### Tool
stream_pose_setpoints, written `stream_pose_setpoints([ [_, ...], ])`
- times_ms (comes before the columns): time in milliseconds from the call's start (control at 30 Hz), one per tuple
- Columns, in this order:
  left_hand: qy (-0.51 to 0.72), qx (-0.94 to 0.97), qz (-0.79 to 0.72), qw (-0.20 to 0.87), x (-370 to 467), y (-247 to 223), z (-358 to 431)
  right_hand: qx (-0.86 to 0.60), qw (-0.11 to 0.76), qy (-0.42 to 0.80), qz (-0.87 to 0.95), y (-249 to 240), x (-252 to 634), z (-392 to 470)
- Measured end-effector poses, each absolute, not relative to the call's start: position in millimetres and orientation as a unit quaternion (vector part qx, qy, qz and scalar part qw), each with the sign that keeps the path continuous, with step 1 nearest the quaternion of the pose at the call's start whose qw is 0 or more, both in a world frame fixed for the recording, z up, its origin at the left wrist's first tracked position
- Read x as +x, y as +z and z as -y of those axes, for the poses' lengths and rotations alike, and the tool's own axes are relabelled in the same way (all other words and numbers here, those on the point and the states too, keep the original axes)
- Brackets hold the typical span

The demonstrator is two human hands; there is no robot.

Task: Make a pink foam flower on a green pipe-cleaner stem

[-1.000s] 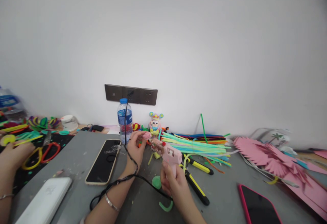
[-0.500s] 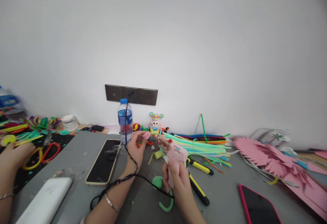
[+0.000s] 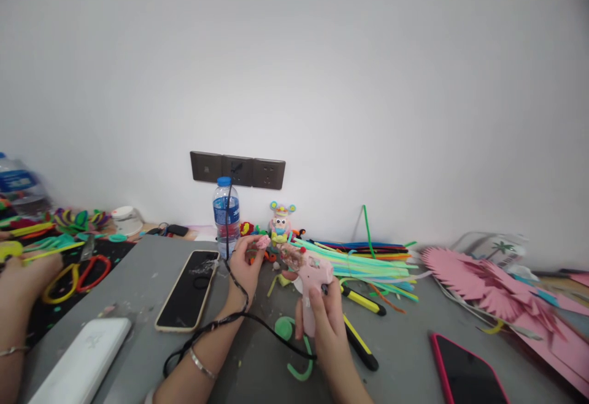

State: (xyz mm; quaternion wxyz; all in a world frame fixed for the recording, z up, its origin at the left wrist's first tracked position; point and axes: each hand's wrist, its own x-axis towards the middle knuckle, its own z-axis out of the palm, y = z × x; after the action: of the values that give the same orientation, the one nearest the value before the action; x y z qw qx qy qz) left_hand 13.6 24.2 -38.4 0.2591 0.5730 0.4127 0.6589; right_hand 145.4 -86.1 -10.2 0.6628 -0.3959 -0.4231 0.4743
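A small pink piece (image 3: 262,242) is pinched in the fingers of my left hand (image 3: 245,264), beside the water bottle. My right hand (image 3: 324,315) is wrapped round the handle of a pink glue gun (image 3: 313,275), its nozzle pointing left toward the pink piece, with a gap between them. A black cord (image 3: 271,324) runs from the gun's handle across my left forearm. Behind the hands stands a small colourful figure (image 3: 280,223) with round blue and yellow ears.
A water bottle (image 3: 226,217), a black-screened phone (image 3: 188,290) and a white power bank (image 3: 83,361) lie left. Pipe cleaners (image 3: 354,263), yellow-black pliers (image 3: 361,342), pink paper (image 3: 488,287) and a red-edged phone (image 3: 467,370) are right. Another person's hand (image 3: 34,275) is near scissors (image 3: 94,272).
The glue gun has turned in my right hand, so more of its side shows, and it has shifted slightly left. My left hand keeps its pinch on the pink piece.
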Motion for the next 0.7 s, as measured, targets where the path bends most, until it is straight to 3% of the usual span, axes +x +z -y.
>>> stream_pose_setpoints([
  [700, 0.652, 0.563, -0.439, 0.255, 14, -35, -22, -0.320, 0.687, 0.564, 0.328, 3, 155, 78],
])
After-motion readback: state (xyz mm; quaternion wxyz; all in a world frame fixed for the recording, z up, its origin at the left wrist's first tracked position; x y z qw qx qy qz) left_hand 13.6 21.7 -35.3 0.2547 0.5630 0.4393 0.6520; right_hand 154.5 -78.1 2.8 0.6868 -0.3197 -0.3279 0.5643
